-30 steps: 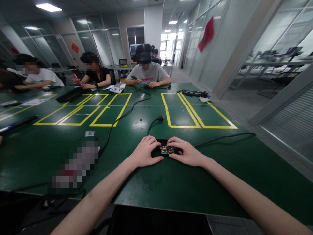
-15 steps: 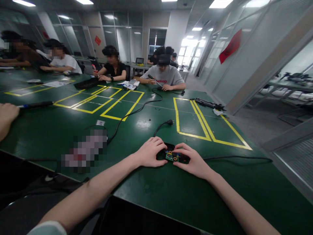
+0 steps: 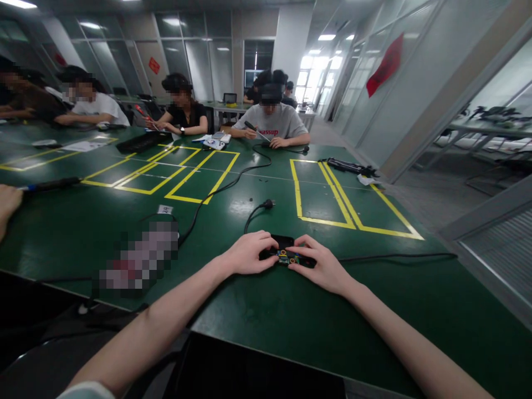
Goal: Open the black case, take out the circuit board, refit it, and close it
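Note:
Just in front of me on the table, a small green circuit board (image 3: 284, 259) with orange ring-shaped coils lies between my hands. A black plastic case (image 3: 284, 241) shows right behind it; I cannot tell whether the board sits inside. My left hand (image 3: 251, 253) is closed around the left end of the case, thumb near the board's edge. From the other side my right hand (image 3: 322, 267) pinches the board between thumb and fingers, over a dark part whose shape is mostly hidden. A black cord with a plug (image 3: 269, 204) runs to behind my left hand.
A blurred-out power strip (image 3: 158, 249) lies left, its cable crossing the green table (image 3: 233, 327). Another cable (image 3: 399, 256) stretches right. Yellow tape outlines (image 3: 328, 224) mark the tabletop. A folded black tripod (image 3: 349, 166) rests at right. Co-workers sit opposite; another person's hand (image 3: 8, 205) is at left.
The view has shifted slightly. Both hands remain on the case and board; less of the green board shows between my fingers, and more of the black case is visible behind it.

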Motion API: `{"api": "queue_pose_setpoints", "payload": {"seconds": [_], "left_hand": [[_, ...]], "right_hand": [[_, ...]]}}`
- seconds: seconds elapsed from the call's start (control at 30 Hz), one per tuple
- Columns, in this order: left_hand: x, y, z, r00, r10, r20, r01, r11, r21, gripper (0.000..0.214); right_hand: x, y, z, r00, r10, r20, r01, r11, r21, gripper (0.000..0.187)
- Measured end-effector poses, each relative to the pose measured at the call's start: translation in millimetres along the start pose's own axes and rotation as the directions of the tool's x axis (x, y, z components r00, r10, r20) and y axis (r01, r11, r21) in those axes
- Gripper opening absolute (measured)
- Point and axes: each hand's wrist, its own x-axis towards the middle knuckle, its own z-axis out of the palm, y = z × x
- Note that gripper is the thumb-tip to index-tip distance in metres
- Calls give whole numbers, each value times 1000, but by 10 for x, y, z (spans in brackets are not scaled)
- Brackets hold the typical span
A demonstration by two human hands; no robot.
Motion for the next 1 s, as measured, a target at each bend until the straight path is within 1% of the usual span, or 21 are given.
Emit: {"api": "queue_pose_setpoints", "payload": {"seconds": [0.13, 0.2, 0.3, 0.37, 0.4, 0.47, 0.53, 0.6, 0.7, 0.87, 1.0], "left_hand": [[-23, -32, -39, 1000, -9, -3, 9, 1000, 17, 16], [-32, -45, -49, 1000, -17, -10, 17, 1000, 17, 16], [-39, -64, -59, 999, -24, -26, 24, 1000, 11, 17], [-41, -79, -65, 999, -12, -38, 12, 1000, 3, 16], [-42, -86, -69, 999, -2, -40, 2, 1000, 0, 16], [-45, -98, -79, 999, 18, -46, -18, 1000, -2, 14], [-51, -106, -93, 999, 22, -49, -23, 1000, -3, 12], [-60, -109, -110, 999, 14, -49, -15, 1000, -6, 11], [-73, -112, -135, 999, -3, -40, 2, 1000, -14, 11], [-78, -130, -141, 1000, -24, -20, 23, 999, -36, 13], [-76, -163, -109, 999, -13, -39, 11, 999, -50, 16]], "right_hand": [[25, -47, 68, 999, 5, -41, -7, 998, -63, 28], [40, -70, 69, 999, 6, -36, -9, 996, -84, 29], [51, -84, 6, 1000, 12, -2, -13, 996, -83, 40], [49, -76, -64, 999, 46, 16, -45, 997, -63, 44], [45, -69, -99, 997, 70, 23, -68, 996, -49, 42], [38, -55, -155, 994, 105, 38, -104, 994, -16, 31], [36, -46, -184, 992, 112, 57, -113, 993, 19, 24], [38, -44, -187, 992, 106, 67, -109, 993, 46, 21], [45, -42, -170, 995, 86, 56, -89, 995, 46, 19], [52, -25, -164, 998, 31, 60, -29, 999, -20, 23], [55, -19, -183, 997, 6, 76, -1, 998, -62, 24]]}}
